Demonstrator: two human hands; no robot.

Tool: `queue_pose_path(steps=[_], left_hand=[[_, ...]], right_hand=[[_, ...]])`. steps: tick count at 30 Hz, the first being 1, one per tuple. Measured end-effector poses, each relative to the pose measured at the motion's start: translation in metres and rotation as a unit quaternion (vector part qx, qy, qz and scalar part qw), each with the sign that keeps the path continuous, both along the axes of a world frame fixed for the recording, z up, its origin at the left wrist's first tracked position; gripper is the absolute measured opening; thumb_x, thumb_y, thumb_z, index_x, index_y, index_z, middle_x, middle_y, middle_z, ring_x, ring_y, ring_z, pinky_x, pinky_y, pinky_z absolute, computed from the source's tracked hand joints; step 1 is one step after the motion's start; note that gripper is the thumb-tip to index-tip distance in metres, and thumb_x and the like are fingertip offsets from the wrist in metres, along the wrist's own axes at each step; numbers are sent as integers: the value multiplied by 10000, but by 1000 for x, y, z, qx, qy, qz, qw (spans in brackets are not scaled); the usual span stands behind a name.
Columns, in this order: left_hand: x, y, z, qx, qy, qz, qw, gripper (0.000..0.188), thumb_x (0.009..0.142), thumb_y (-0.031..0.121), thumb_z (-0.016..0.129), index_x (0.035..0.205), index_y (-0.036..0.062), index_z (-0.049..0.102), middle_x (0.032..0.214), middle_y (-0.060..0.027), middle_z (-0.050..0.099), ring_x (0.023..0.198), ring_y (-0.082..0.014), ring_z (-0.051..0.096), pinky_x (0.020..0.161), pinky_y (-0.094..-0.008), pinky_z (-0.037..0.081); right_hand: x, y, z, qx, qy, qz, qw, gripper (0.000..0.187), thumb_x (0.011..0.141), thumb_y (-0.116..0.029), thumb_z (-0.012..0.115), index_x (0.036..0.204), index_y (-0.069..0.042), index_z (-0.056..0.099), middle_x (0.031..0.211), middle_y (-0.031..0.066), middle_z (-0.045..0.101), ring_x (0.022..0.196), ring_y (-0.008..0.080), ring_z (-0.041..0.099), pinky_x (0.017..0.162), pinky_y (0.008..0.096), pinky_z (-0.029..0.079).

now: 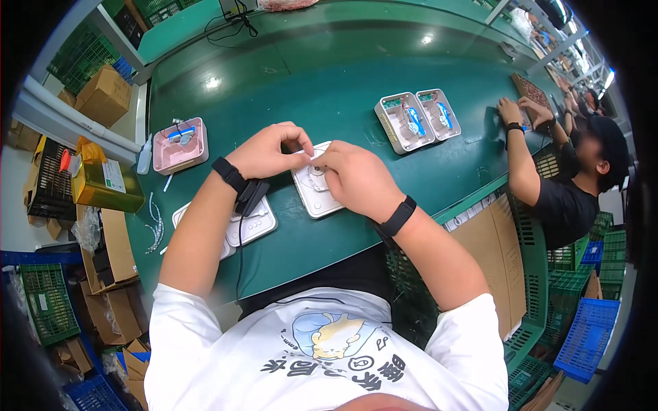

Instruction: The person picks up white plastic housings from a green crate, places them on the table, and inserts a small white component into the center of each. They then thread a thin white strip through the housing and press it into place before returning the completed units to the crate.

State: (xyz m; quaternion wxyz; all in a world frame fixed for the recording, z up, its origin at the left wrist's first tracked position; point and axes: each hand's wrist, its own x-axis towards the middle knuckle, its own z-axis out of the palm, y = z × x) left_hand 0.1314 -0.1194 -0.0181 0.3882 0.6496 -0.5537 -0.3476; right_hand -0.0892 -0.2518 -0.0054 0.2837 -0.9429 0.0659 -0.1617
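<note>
A white plastic panel [317,203] with a round fitting lies on the green bench in front of me. Over its far end, my left hand [275,151] has thumb and forefinger pinched together, close to the fingertips of my right hand [361,177]. The right fingers are curled inward and touch the panel's upper part. Something small and pale sits between the two hands, too hidden to name. Beside my left forearm lie more white panels [259,228], partly covered by the arm and a black device [251,197] strapped near my wrist.
Two open white housings [406,142] with blue cells and wires stand farther right; a pinkish housing [179,159] stands left. Near it are a squeeze bottle [144,157], clear strips [156,226] and a yellow can [103,181]. A co-worker's hands [524,111] work at the right.
</note>
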Motion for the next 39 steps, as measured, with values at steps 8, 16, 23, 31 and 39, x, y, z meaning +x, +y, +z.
queue_pose_path(steps=[8, 16, 23, 31, 39], left_hand=[[2, -3, -8, 19, 75, -37, 996, 209, 964, 208, 846, 1120, 79, 795, 1012, -16, 745, 951, -129, 674, 895, -297, 538], [-2, -4, 0, 39, 70, -43, 996, 247, 966, 224, 867, 1153, 86, 787, 1055, -24, 749, 1010, -150, 683, 938, -316, 542], [-2, -3, 4, 45, 42, -51, 997, 297, 964, 264, 888, 1177, 94, 769, 1130, -50, 720, 1057, -169, 673, 956, -337, 546], [-11, -2, 2, 38, 25, -54, 997, 361, 954, 314, 892, 1195, 102, 727, 1156, -73, 666, 1084, -203, 661, 982, -357, 539], [-11, -10, -9, 17, -53, -24, 998, 479, 878, 413, 926, 1117, 90, 664, 1152, -116, 652, 1115, -265, 642, 979, -372, 527]], right_hand=[[-3, 16, 7, 20, -9, -23, 999, 115, 888, -152, 817, 920, -60, 757, 1111, 126, 726, 1021, 337, 712, 837, 428, 584], [-11, -12, -1, 25, -20, -12, 999, 133, 881, -175, 851, 903, -66, 778, 1214, 133, 718, 1072, 345, 696, 931, 440, 573], [-11, -22, 5, 33, 3, -13, 999, 122, 856, -153, 849, 918, -69, 784, 1294, 166, 706, 1158, 357, 697, 1012, 434, 568], [-2, -25, -3, 99, 3, -21, 995, 150, 830, -130, 850, 948, -69, 780, 1356, 184, 702, 1152, 340, 728, 963, 409, 598], [5, -38, -3, 191, 49, -11, 980, 150, 833, -105, 857, 955, -62, 782, 1437, 188, 694, 1170, 230, 738, 892, 323, 598]])
